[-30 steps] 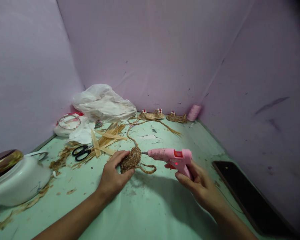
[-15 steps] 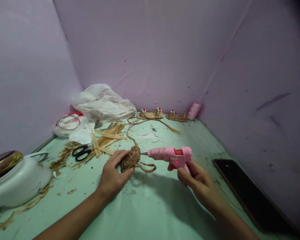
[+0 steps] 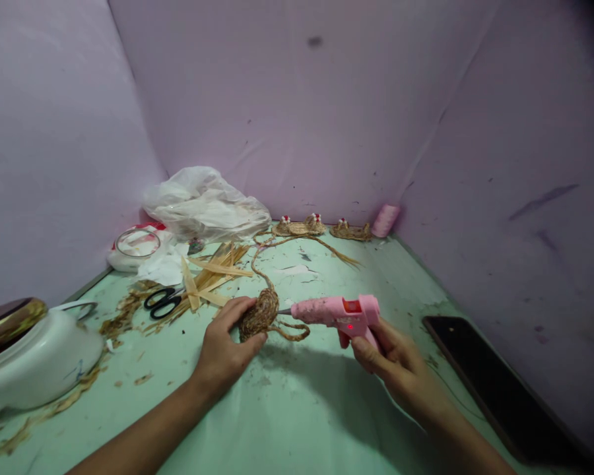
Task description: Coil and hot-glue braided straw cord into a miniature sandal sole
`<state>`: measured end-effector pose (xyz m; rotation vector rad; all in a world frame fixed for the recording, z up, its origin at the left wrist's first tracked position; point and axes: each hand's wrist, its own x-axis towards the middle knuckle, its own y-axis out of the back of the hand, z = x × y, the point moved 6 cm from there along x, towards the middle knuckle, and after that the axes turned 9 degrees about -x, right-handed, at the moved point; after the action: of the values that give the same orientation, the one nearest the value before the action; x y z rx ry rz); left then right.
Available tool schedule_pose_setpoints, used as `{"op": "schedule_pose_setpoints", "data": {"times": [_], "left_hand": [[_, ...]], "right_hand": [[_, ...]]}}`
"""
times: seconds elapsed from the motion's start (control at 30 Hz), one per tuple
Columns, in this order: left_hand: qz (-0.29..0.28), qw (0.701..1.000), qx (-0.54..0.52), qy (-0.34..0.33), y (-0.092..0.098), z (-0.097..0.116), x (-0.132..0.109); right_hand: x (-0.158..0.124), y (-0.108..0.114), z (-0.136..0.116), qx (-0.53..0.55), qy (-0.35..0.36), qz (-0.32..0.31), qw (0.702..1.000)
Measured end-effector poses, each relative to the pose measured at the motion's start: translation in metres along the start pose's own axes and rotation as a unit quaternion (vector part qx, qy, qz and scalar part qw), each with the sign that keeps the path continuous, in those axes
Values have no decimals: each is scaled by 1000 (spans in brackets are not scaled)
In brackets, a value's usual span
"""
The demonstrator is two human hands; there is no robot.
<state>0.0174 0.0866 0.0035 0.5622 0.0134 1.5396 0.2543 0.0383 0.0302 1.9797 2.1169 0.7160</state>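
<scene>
The table (image 3: 297, 435) is pale green, with stains and dry scraps on it, and purplish walls (image 3: 336, 119) stand around it. The braided piece (image 3: 260, 315), the landmark here, rests on the table near its middle. It is brown, rounded and tightly coiled, of rough plant fibre; one cord makes a loop at its right, another runs behind it. Left of it lie flat, straw-coloured strips (image 3: 218, 269) and black-handled scissors (image 3: 164, 303); farther left is a smooth white pot (image 3: 39, 359). Behind it are a crumpled, translucent plastic bag (image 3: 205, 208) and small woven items (image 3: 299, 228). Far to its right lies a flat, dark phone (image 3: 495, 382).

The two hands are apart. The left hand (image 3: 230, 343) clasps the braided piece between thumb and fingers. The right hand (image 3: 396, 359) is wrapped around the handle of a pink glue gun (image 3: 334, 310), held nearly level. Its nozzle meets the piece's right side; whether it touches, I cannot tell.
</scene>
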Motion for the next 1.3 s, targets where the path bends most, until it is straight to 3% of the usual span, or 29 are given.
{"op": "schedule_pose_setpoints", "data": {"times": [1.17, 1.3], "left_hand": [[-25, 998, 31, -53, -3, 7, -2], [-34, 996, 54, -69, 0, 12, -4]], "right_hand": [[1, 4, 10, 50, -22, 38, 998], [3, 1, 10, 68, -52, 28, 996]]}}
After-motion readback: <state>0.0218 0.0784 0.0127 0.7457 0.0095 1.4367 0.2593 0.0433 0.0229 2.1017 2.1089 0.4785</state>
